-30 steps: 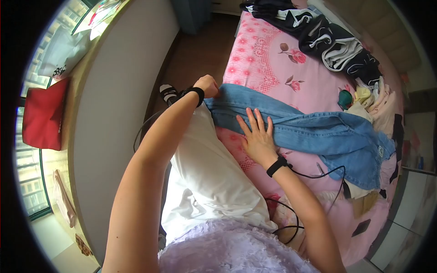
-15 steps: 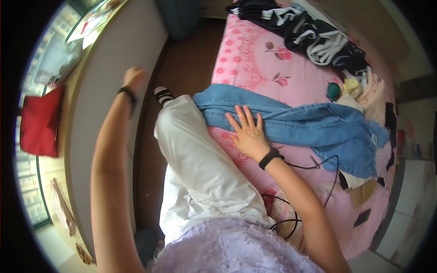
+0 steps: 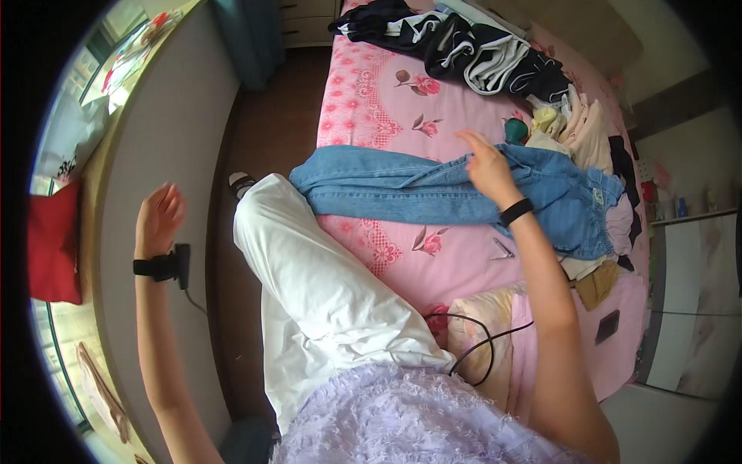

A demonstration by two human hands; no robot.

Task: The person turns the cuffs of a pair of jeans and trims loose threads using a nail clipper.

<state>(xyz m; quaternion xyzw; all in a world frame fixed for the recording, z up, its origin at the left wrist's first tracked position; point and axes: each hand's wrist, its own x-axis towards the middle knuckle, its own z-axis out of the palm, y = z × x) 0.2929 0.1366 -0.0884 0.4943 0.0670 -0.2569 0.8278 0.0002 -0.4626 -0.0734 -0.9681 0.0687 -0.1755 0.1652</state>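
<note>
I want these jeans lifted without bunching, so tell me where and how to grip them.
Probably pinch the jeans at the waistband, coming from above with the right hand: it edges the wide end, on that hand's side, while the legs stretch away leftward.

Blue denim jeans [image 3: 386,197] lie stretched lengthwise below my right hand [image 3: 492,168]: legs [image 3: 332,182] together to its left, gathered waistband [image 3: 607,220] to its right.
</note>
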